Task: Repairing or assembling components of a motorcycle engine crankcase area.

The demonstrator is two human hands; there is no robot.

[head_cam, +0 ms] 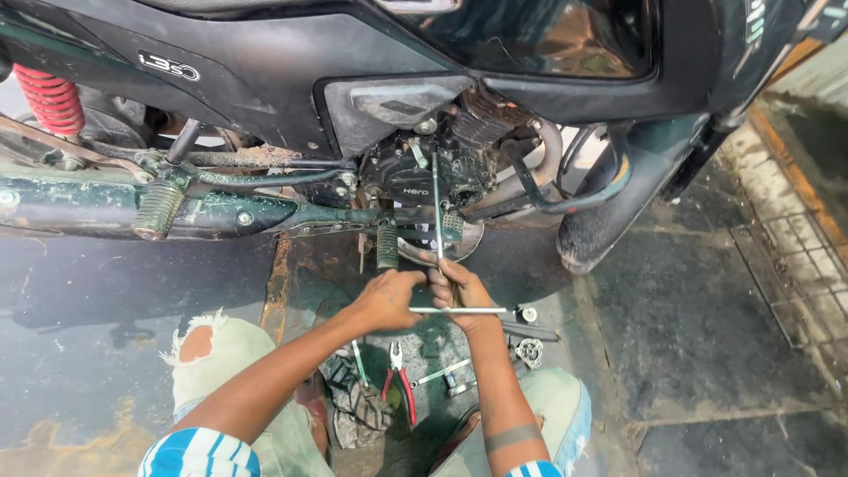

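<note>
Nearest the camera, on the floor [724, 353] between the person's knees, lie red-handled pliers [399, 382], a rag [353, 402] just left of them, and a few small metal parts [528, 352] to their right. None of these is in use.

Just beyond the pliers, both hands meet on a T-wrench [439, 256]. The right hand [461, 290] is clenched round the shaft where it joins the crossbar, which sticks out level to the right. The left hand [389, 299] grips the crossbar's left end, fingers closed.

From the hands the shaft runs straight up to the engine [424, 172], and its tip sits at the engine case, above the footpeg [387, 244]. Whether the socket is fully seated on a bolt cannot be told from here.

To do this well, I judge the shaft should stay in line with the bolt; any tilt lets the socket ride off and round the head. The right hand is best used to press the tool inward and steady it, while the left supplies the turning force at the bar's end. Pushing evenly rather than jerking keeps the knuckles off the footpeg and the brake pedal [452, 225] beside the shaft.

Beyond the engine, the exhaust [203, 212] runs off to its left and the front tyre [609, 212] stands to its right.
</note>
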